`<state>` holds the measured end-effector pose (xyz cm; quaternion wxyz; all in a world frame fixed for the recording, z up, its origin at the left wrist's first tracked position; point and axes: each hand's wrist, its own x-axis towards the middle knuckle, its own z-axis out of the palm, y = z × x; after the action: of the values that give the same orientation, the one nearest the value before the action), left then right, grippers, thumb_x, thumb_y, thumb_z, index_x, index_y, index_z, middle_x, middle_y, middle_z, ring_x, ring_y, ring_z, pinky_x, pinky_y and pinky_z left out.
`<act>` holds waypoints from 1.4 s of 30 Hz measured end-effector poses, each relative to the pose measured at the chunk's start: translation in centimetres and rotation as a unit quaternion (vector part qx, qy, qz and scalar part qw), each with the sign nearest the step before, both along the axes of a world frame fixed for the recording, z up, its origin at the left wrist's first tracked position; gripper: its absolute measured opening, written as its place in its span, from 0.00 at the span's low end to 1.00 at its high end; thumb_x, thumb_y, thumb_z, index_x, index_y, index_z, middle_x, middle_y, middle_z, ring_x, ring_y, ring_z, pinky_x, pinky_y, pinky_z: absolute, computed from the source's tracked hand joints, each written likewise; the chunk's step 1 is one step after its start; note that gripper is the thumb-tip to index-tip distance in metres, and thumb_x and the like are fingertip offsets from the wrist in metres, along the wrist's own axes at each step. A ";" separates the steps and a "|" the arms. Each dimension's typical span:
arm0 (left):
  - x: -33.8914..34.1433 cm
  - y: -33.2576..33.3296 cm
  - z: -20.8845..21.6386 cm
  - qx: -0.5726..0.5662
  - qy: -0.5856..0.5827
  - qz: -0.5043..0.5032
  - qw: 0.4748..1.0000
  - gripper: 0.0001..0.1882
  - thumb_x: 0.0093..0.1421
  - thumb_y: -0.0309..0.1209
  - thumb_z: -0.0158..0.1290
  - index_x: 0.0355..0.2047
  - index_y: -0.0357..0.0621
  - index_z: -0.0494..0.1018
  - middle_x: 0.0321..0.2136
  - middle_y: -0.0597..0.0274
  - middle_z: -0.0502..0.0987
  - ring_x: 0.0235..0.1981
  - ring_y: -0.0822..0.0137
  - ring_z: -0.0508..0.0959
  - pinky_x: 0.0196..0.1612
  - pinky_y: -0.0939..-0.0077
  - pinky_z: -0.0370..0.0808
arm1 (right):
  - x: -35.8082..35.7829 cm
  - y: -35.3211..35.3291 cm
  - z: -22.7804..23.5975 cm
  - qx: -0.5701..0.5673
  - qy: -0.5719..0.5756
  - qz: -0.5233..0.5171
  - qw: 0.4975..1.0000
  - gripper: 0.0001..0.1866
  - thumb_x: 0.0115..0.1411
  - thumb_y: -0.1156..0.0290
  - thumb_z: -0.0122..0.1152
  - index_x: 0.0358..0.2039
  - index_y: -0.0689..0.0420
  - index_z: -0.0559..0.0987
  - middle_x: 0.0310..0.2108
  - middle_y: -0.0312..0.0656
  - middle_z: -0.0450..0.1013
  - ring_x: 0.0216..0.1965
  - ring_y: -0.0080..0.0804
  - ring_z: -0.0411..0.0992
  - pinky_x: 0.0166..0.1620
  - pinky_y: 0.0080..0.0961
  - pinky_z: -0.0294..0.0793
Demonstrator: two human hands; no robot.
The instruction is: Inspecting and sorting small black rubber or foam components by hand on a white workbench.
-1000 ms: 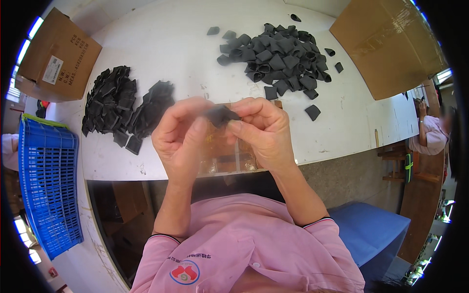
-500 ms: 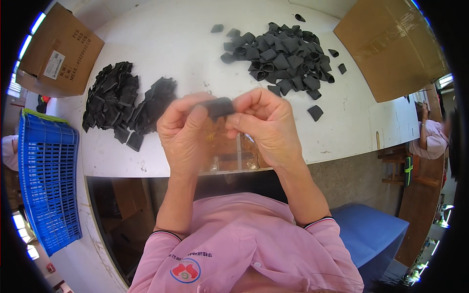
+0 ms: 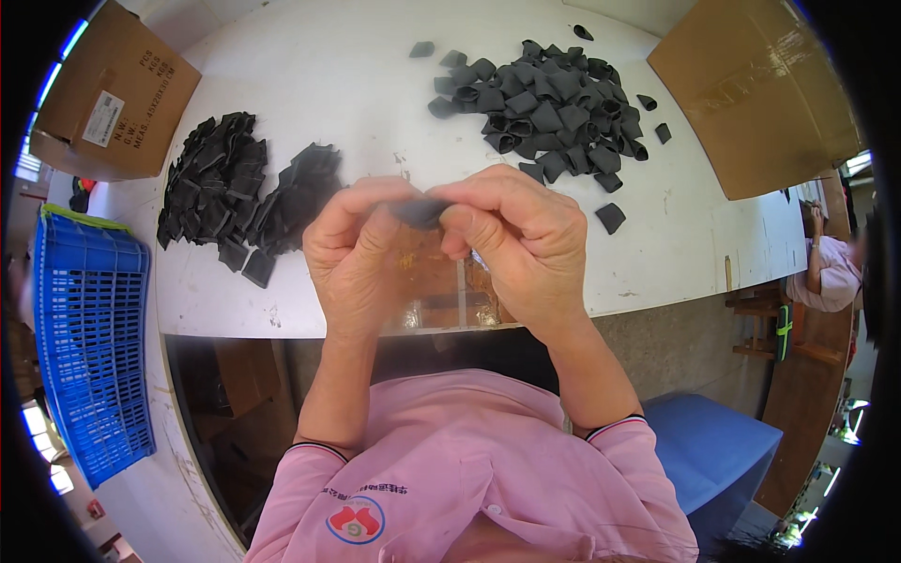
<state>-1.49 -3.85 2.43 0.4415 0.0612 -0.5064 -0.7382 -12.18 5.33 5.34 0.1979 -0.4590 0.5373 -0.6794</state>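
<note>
Between my two hands, above the near edge of the white table (image 3: 375,113), is a small dark fabric piece (image 3: 416,213), somewhat blurred. My left hand (image 3: 349,253) pinches one end of it between thumb and fingers. The opposite end is gripped by my right hand (image 3: 530,244), whose thumb and fingers hide part of it. Behind my left hand lie a heap of flat black fabric pieces (image 3: 211,183) and a smaller heap (image 3: 302,188). Farther off to the right is a pile of black tube-shaped fabric pieces (image 3: 554,108), several of them scattered around it.
Cardboard boxes stand at the far left (image 3: 108,94) and far right (image 3: 760,94). Beside the table's left end is a blue plastic basket (image 3: 94,347). A blue covered object (image 3: 713,446) sits near my right elbow. Another person (image 3: 831,272) is at the right edge.
My right hand has shifted its grip inward over the fabric piece, so less of it shows between my hands. My left hand stays nearly in place.
</note>
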 end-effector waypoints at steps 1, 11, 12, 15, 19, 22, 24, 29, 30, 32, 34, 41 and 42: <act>0.0 0.3 0.5 0.018 -0.015 0.011 1.000 0.07 0.55 0.25 0.49 0.34 0.34 0.69 0.33 0.56 0.71 0.36 0.68 0.69 0.42 0.76 0.65 | -0.1 -0.3 -0.2 -0.005 -0.011 0.001 1.000 0.06 0.50 0.77 0.58 0.30 0.61 0.76 0.20 0.38 0.68 0.19 0.19 0.66 0.21 0.15 0.63; 0.1 2.0 2.6 -0.052 -0.082 0.133 0.986 0.07 0.55 0.23 0.48 0.34 0.33 0.70 0.30 0.59 0.73 0.31 0.75 0.70 0.37 0.83 0.66 | -0.8 -0.1 0.4 -0.018 0.291 -0.085 0.953 0.09 0.45 0.72 0.61 0.29 0.60 0.74 0.22 0.38 0.66 0.21 0.30 0.67 0.21 0.23 0.66; 0.3 2.2 2.7 -0.056 -0.090 0.132 0.986 0.06 0.55 0.23 0.48 0.33 0.33 0.70 0.30 0.59 0.73 0.30 0.75 0.70 0.37 0.84 0.66 | -1.3 -0.1 0.6 -0.018 0.293 -0.085 0.952 0.09 0.45 0.72 0.61 0.29 0.60 0.74 0.22 0.38 0.66 0.21 0.30 0.67 0.21 0.23 0.66; 0.6 2.0 2.0 -0.078 -0.105 0.140 0.982 0.06 0.55 0.23 0.48 0.32 0.33 0.70 0.30 0.59 0.73 0.30 0.76 0.70 0.36 0.84 0.65 | -1.6 -0.3 0.5 0.067 0.313 -0.004 0.947 0.09 0.44 0.71 0.61 0.27 0.60 0.74 0.22 0.38 0.67 0.21 0.32 0.67 0.22 0.24 0.66; 0.4 1.8 1.8 -0.074 -0.067 0.126 0.987 0.05 0.55 0.23 0.48 0.31 0.34 0.69 0.29 0.60 0.72 0.30 0.75 0.70 0.37 0.84 0.65 | -1.0 -0.3 -0.2 0.050 0.338 -0.032 0.939 0.08 0.44 0.72 0.61 0.25 0.60 0.74 0.21 0.38 0.67 0.22 0.33 0.67 0.23 0.25 0.67; 0.3 1.2 1.3 -0.003 -0.021 0.090 0.996 0.05 0.55 0.24 0.49 0.31 0.34 0.69 0.30 0.59 0.72 0.31 0.74 0.70 0.37 0.83 0.65 | -0.8 -0.4 0.7 0.031 0.356 -0.058 0.932 0.08 0.43 0.73 0.61 0.24 0.60 0.74 0.21 0.38 0.67 0.23 0.33 0.67 0.23 0.25 0.67; 0.5 1.0 0.9 0.029 -0.015 0.064 0.997 0.06 0.55 0.25 0.49 0.31 0.34 0.69 0.30 0.58 0.72 0.32 0.73 0.70 0.38 0.82 0.66 | -0.8 -0.5 0.7 0.012 0.378 -0.066 0.923 0.08 0.43 0.73 0.61 0.24 0.60 0.73 0.21 0.38 0.67 0.23 0.32 0.68 0.23 0.24 0.67; -0.1 0.4 1.2 0.014 -0.030 0.014 0.999 0.08 0.55 0.27 0.49 0.33 0.34 0.69 0.30 0.57 0.72 0.33 0.71 0.70 0.39 0.79 0.66 | -0.7 -0.6 -1.5 0.009 0.365 -0.108 0.925 0.09 0.42 0.74 0.61 0.25 0.61 0.73 0.21 0.38 0.67 0.23 0.31 0.68 0.24 0.24 0.67; -0.3 0.4 1.9 -0.012 -0.046 0.003 0.999 0.10 0.55 0.27 0.49 0.34 0.33 0.69 0.30 0.57 0.72 0.33 0.70 0.70 0.39 0.79 0.66 | -0.8 -0.5 -1.3 0.005 0.367 -0.110 0.923 0.09 0.42 0.74 0.61 0.25 0.61 0.73 0.21 0.38 0.67 0.23 0.31 0.68 0.24 0.24 0.67; 0.0 0.0 2.4 -0.125 -0.110 -0.011 0.986 0.11 0.53 0.27 0.51 0.35 0.33 0.71 0.30 0.58 0.72 0.32 0.70 0.70 0.38 0.80 0.66 | -0.4 0.1 -1.1 0.016 0.370 -0.113 0.922 0.09 0.44 0.73 0.61 0.26 0.60 0.73 0.20 0.38 0.67 0.23 0.31 0.68 0.23 0.25 0.67; 0.1 -0.7 2.5 -0.130 -0.107 -0.019 0.986 0.09 0.51 0.22 0.50 0.34 0.34 0.72 0.30 0.60 0.72 0.32 0.73 0.70 0.37 0.82 0.66 | -0.3 0.5 -0.4 0.025 0.327 -0.100 0.939 0.08 0.44 0.73 0.60 0.26 0.60 0.73 0.20 0.39 0.67 0.23 0.32 0.68 0.23 0.25 0.67; 0.0 -1.2 2.4 -0.103 -0.085 -0.056 0.989 0.09 0.49 0.15 0.47 0.30 0.35 0.74 0.28 0.63 0.71 0.31 0.75 0.69 0.36 0.86 0.64 | -0.3 0.3 0.4 0.028 0.336 -0.097 0.936 0.06 0.45 0.74 0.60 0.22 0.60 0.72 0.19 0.38 0.66 0.20 0.32 0.67 0.22 0.25 0.66; -0.1 -1.3 2.3 -0.110 -0.097 -0.049 0.988 0.10 0.48 0.15 0.47 0.30 0.35 0.74 0.28 0.63 0.71 0.31 0.75 0.69 0.35 0.86 0.64 | -0.3 0.1 -0.1 0.028 0.336 -0.097 0.936 0.06 0.45 0.74 0.60 0.22 0.60 0.72 0.19 0.38 0.66 0.20 0.32 0.67 0.22 0.25 0.66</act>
<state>-1.57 -5.11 4.71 0.3574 0.0583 -0.6275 -0.6892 -12.53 5.48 5.23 -0.0481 -0.6003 0.6333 -0.4861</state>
